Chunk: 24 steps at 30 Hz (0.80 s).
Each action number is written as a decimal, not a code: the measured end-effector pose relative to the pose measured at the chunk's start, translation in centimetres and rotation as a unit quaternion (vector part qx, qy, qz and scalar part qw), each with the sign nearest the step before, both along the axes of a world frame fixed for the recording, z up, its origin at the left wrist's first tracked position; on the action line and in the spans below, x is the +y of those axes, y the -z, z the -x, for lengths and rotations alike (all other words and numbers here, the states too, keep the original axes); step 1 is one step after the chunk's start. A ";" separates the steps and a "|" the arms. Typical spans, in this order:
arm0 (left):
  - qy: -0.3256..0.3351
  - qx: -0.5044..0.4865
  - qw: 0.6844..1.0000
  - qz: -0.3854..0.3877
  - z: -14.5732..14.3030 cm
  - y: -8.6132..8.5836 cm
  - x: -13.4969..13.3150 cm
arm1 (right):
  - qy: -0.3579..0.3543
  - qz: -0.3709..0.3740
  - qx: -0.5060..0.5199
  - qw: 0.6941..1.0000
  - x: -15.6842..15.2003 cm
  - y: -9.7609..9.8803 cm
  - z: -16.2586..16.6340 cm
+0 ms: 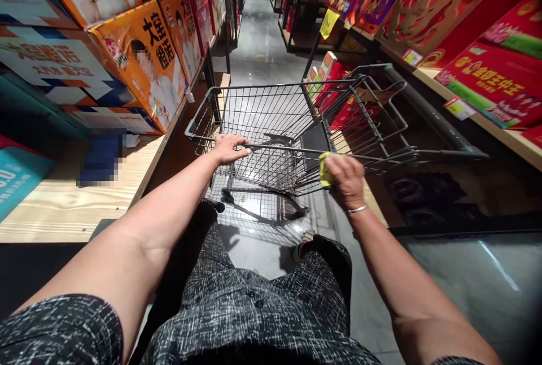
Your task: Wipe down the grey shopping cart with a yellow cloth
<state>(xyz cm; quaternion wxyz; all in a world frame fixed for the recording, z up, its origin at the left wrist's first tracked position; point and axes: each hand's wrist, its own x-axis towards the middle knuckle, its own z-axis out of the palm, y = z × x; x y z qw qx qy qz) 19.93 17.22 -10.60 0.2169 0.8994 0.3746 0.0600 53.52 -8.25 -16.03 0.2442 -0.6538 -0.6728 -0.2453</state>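
A black wire shopping cart [283, 148] stands crosswise in front of me, its basket holding nothing that I can see. Its push handle [440, 113] is on the right. My left hand [230, 149] rests over the near top rim toward the left end, fingers curled across the wire and thumb along it. Farther right on the same rim, my right hand [348, 177] is closed around a yellow cloth [325, 170], which presses against the rim. A bracelet circles the right wrist. Parts of the right fingers are hidden behind the rim and cloth.
Orange cartons [135, 60] are stacked on a wooden shelf [63, 207] at left, with a dark blue item [101, 159] lying there. Red gift boxes [503, 77] fill the right shelf [525, 139], close to the cart handle. The grey-floored aisle [266, 31] runs ahead between shelves.
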 end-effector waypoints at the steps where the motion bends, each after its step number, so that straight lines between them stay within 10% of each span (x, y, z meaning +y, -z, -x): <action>1: 0.000 0.002 1.000 -0.002 0.2 0.0 0.3 | 0.013 -0.051 -0.005 0.999 -0.6 -1.6 -1.1; 7: -0.005 0.061 0.998 -0.001 0.0 -1.7 0.8 | 0.074 -0.093 0.016 0.993 -0.5 -5.2 -2.6; 13: 0.099 -0.019 0.994 0.037 -4.9 -3.3 -3.2 | 0.034 0.035 0.081 0.996 5.3 -5.0 4.5; 18: 0.057 -0.034 0.997 0.043 -7.4 -2.5 -5.4 | -0.064 0.104 0.094 0.988 9.6 -5.2 9.2; 24: 0.093 -0.048 0.992 0.067 -6.0 -2.5 -4.0 | -0.068 0.098 0.066 0.991 5.5 -6.4 4.3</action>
